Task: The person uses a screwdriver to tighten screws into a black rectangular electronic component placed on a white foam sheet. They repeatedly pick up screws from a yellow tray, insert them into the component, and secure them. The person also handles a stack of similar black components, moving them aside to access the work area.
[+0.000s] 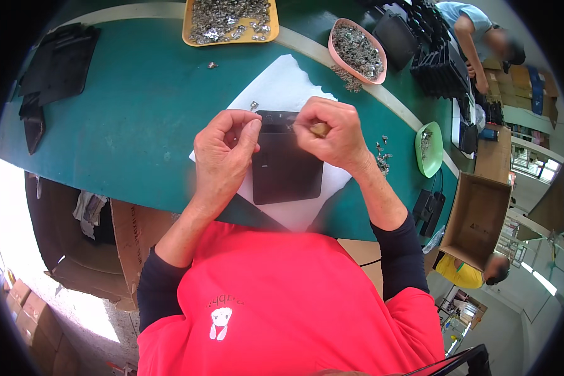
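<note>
A flat black rectangular panel (pixel 287 168) lies on a white sheet (pixel 263 84) in front of me. Its far edge carries a band with small holes and marks. By the far left corner of the panel is my left hand (pixel 224 153), thumb and forefinger drawn together; whatever may be between them cannot be made out. My right hand (pixel 333 133) is closed over the far right part of the panel, around a tool with a yellowish rounded handle (pixel 320 130). The tool's working end is hidden or blurred. A small metal fitting (pixel 254 105) rests on the sheet just beyond my left fingers.
Small metal parts fill a yellow tray (pixel 197 39), a pink bowl (pixel 336 53) and a green bowl (pixel 433 164). Loose fittings (pixel 383 158) lie right of my right wrist. Black panels (pixel 66 62) are stacked at left. Cardboard boxes (pixel 482 216) flank the green table; another person (pixel 473 31) works far right.
</note>
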A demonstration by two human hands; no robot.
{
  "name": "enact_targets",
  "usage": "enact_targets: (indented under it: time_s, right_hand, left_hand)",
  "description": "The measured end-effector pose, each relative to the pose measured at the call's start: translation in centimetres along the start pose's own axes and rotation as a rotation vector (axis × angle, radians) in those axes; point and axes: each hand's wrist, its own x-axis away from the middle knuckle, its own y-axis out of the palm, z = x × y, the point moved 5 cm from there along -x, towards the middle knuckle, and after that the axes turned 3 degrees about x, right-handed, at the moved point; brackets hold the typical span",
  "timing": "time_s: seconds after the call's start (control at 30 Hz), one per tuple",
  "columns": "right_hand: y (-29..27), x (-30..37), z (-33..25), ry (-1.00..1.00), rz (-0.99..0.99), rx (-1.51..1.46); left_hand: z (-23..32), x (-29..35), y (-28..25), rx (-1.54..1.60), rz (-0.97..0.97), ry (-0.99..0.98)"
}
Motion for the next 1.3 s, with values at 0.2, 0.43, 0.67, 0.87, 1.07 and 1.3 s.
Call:
enact_targets:
  time_s: [0.2, 0.43, 0.67, 0.87, 1.07, 1.3]
  right_hand:
    - [-1.0, 2.2, 1.3, 0.186, 0.242, 0.083]
    - [0.0, 3.3, 1.8, 0.281, 0.310, 0.130]
    - [0.7, 3.7, 1.3, 0.288, 0.428, 0.161]
    - [1.3, 3.9, 1.2, 0.233, 0.432, 0.221]
    - [1.4, 3.8, 0.7, 0.124, 0.465, 0.304]
    - [1.5, 3.7, 0.5, 0.106, 0.433, 0.346]
  left_hand:
    - [-0.3, 0.2, 0.7, -0.123, -0.019, 0.131]
    - [0.7, 0.7, 1.6, -0.213, 0.005, 0.171]
    - [0.9, 0.7, 1.8, -0.307, 0.017, 0.299]
    - [0.7, 0.7, 1.8, -0.302, -0.005, 0.274]
    - [0.6, 0.7, 1.9, -0.327, -0.025, 0.281]
    - [0.6, 0.7, 2.0, -0.322, -0.023, 0.292]
